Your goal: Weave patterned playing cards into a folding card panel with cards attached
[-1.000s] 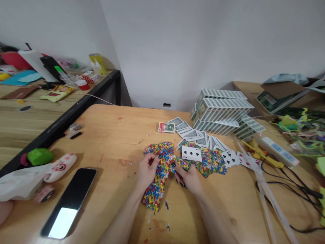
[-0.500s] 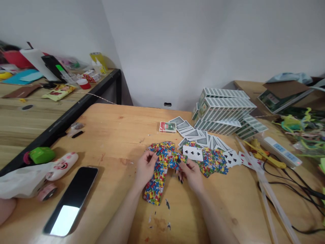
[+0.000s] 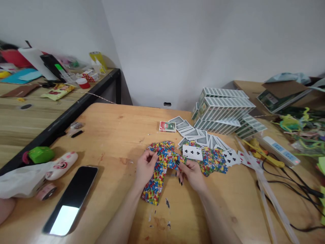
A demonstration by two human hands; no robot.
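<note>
A bent strip of colourful patterned cards (image 3: 154, 184) is between my hands over the table. My left hand (image 3: 147, 166) pinches its upper part, thumb on top. My right hand (image 3: 191, 171) grips the short arm that points right, with dark-nailed fingers curled beneath. Right of my right hand lie more colourful cards (image 3: 214, 161), with a face-up club card (image 3: 192, 153) on them. Other face-up cards, clubs (image 3: 231, 157) and red hearts (image 3: 245, 159), continue to the right. Behind them, grey-backed cards (image 3: 193, 132) are spread out beside a red and green card box (image 3: 167, 126).
Stacked card cartons (image 3: 225, 106) stand at the back right. A power strip (image 3: 280, 149), yellow tool (image 3: 269, 157), cables and clear strips (image 3: 269, 189) lie on the right. At left are a phone (image 3: 72, 200), a green object (image 3: 42, 155) and a white figure (image 3: 62, 166).
Both hands keep their hold on the colourful cards. The lower end of the strip has shifted slightly left, and the view has moved a little.
</note>
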